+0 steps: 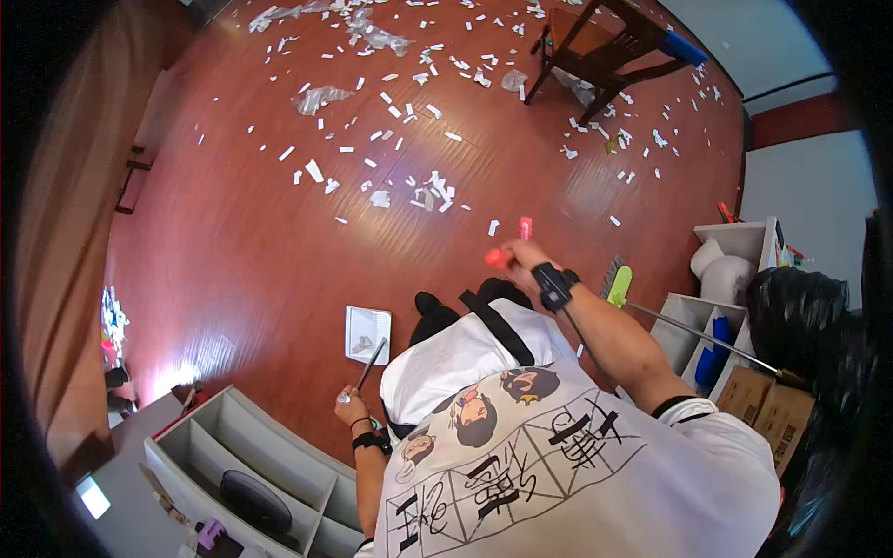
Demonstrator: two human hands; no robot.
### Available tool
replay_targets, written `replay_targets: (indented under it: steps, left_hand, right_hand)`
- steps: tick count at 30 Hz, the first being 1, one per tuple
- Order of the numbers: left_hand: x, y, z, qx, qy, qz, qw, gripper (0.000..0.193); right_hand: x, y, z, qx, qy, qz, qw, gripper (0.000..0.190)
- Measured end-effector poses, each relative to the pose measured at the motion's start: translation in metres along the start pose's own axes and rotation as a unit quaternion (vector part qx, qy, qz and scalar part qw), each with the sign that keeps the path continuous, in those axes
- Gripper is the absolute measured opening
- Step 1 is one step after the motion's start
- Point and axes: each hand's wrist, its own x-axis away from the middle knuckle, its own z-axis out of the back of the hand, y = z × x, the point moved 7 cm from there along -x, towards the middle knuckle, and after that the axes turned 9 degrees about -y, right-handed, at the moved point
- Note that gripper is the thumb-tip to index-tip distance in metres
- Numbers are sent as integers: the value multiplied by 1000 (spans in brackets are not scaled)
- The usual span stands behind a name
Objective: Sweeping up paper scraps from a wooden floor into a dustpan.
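My left hand (351,406) grips the handle (371,364) of a white dustpan (357,321). The pan rests on the red-brown floor to my left, with some crumpled pale scraps (364,344) in it. Out in front of my lap, my right hand (527,258) is closed around something bright red. One red end (525,228) shows above the fingers and another red part (497,258) to their left; motion blur hides whether it is one thing or two. A broom (618,284) with a green head and grey bristles leans to the right of my right forearm.
White paper scraps (439,188) and clear plastic film (321,99) litter the floor ahead. A wooden chair (614,49) stands at the far right. Shelving with cushions (725,275), cardboard boxes (767,411) and black bags (795,307) lines the right. A grey shelf unit (237,418) lies lower left.
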Motion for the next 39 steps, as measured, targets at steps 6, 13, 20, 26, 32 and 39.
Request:
replay_targets:
  steps: [6,13,20,26,32,39]
  left_hand:
    - [0,8,-4,70,18,8,997,17]
    - [-9,19,-13,-69,99,-74,990,19]
    - [30,40,-26,5,184,-42,982,16]
    - [63,46,-41,29,216,20,976,21]
    - [81,77,-49,-52,223,59,972,19]
    - [89,72,-62,-40,238,71,968,20]
  right_hand:
    - [-45,-60,-116,-91,-59,-30,994,9]
    - [-79,-139,-161,-119,-300,-46,945,12]
    - [-48,-183,-95,228,-271,37,935,22]
    - [-14,-193,-50,86,-192,-120,970,18]
    - [-61,-177,-10,-1,-179,-172,969,10]
    - [-127,-151,-36,-142,-235,-132,952,6]
